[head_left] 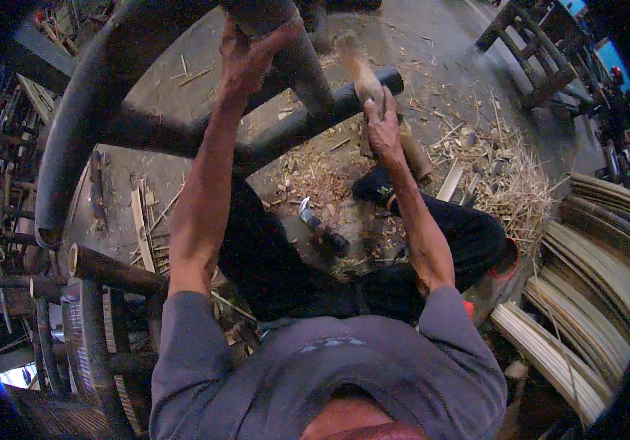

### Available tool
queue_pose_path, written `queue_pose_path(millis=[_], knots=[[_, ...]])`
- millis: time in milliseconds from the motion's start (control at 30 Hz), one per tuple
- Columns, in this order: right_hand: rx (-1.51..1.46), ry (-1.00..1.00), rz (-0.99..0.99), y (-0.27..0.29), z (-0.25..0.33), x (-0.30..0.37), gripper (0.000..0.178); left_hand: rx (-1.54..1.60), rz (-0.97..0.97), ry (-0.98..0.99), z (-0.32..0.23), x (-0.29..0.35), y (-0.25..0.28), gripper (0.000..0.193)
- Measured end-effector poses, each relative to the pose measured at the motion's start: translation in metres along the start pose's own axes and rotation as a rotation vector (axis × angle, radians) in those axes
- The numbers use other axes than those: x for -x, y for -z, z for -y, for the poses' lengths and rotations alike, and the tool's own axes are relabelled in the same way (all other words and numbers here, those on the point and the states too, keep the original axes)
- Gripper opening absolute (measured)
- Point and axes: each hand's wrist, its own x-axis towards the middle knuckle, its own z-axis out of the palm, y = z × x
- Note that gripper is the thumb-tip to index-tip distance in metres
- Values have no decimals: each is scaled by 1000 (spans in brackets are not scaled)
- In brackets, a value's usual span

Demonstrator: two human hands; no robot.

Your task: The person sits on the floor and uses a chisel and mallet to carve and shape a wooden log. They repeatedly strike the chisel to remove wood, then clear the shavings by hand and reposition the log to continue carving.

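Note:
A frame of thick dark bamboo poles (285, 136) stands before me, with a big curved pole (84, 125) at its left. My left hand (252, 59) is closed around an upright dark pole (263, 16) at the top of the view; some of its fingers are hidden behind the pole. My right hand (384, 128) grips a pale wooden mallet-like piece (361, 72), blurred at its far end, beside the end of the crosspiece (388, 79). On the floor between my legs lies a tool with a shiny metal head (305, 210) and a dark handle.
Wood shavings (329, 172) litter the floor, and a heap of thin strips (502, 165) lies at the right. Bundled bamboo slats (586, 279) are stacked at the right edge. Dark bamboo furniture (95, 323) stands close at my left; another frame (538, 59) stands far right.

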Motion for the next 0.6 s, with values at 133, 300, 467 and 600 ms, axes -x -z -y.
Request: queue_pose_path(millis=[133,300,467,600], knots=[[201,164,-119,-11,-14,0,65,2,17,5,2,-2,5,45],[175,-52,-23,-15,-15,13,63,3,34,23,7,-1,7,45],[-41,96,-103,-12,-24,129,61,-158,-63,60,23,-33,55,44],[57,-92,393,-42,-37,180,58,-265,-98,168,54,-50,103,44]])
